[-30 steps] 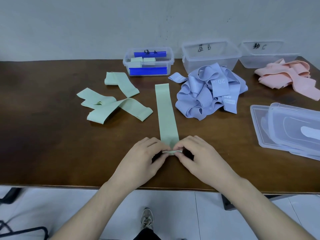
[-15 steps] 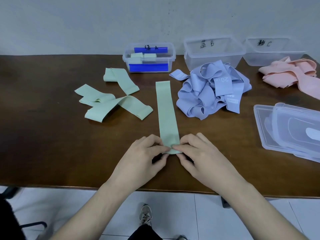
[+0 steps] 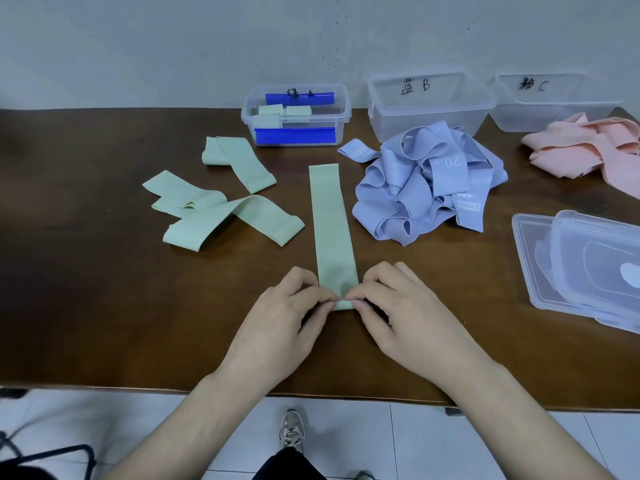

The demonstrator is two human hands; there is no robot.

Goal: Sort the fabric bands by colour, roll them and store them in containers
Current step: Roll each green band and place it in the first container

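Observation:
A pale green band lies flat and straight on the brown table, running away from me. My left hand and my right hand pinch its near end from either side, where the end is folded over into a small roll. Loose green bands lie to the left. A heap of blue bands sits to the right, and pink bands at the far right. Container A holds rolled green bands; containers B and C hold nothing.
Clear plastic lids are stacked at the table's right edge. The three containers stand along the wall at the back. The table's front edge runs just under my wrists, with tiled floor and a shoe below.
Both hands stay at the band's near end. Their fingers have turned that end over a little further, and the camera view has shifted slightly.

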